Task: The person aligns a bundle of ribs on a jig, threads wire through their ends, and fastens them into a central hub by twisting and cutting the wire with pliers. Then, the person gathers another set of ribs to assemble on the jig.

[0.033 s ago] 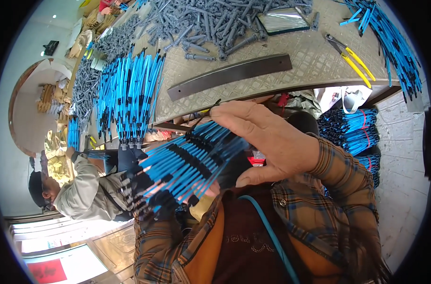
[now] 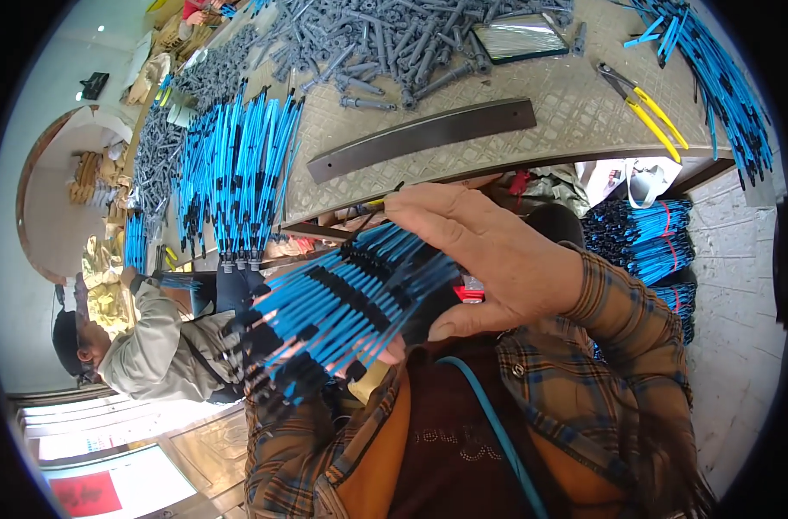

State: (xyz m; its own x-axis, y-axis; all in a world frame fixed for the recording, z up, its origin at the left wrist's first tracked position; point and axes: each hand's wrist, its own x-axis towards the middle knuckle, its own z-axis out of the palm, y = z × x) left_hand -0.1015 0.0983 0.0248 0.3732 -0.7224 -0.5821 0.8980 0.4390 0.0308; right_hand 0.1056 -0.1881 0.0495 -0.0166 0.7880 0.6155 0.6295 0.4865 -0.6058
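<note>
A fanned bundle of thin blue rods with black bands (image 2: 342, 290) lies slantwise in front of my chest. My left hand (image 2: 392, 349) is mostly hidden under the bundle and holds it from below; a few fingertips show at its near side. Around the bundle's right end is my right hand (image 2: 497, 259), fingers straight and thumb well apart, the fingers at the rods' far side. The bundle's lower left end is blurred.
The patterned table (image 2: 567, 130) ahead holds a dark metal bar (image 2: 424, 138), yellow-handled pliers (image 2: 643, 112), grey plastic plugs (image 2: 385, 43) and more blue rods (image 2: 238, 173). Tied rod bundles (image 2: 653, 233) are stacked at right. A co-worker (image 2: 160, 337) is at left.
The bundle's lower left end has shifted slightly and is more blurred. My right hand has barely moved.
</note>
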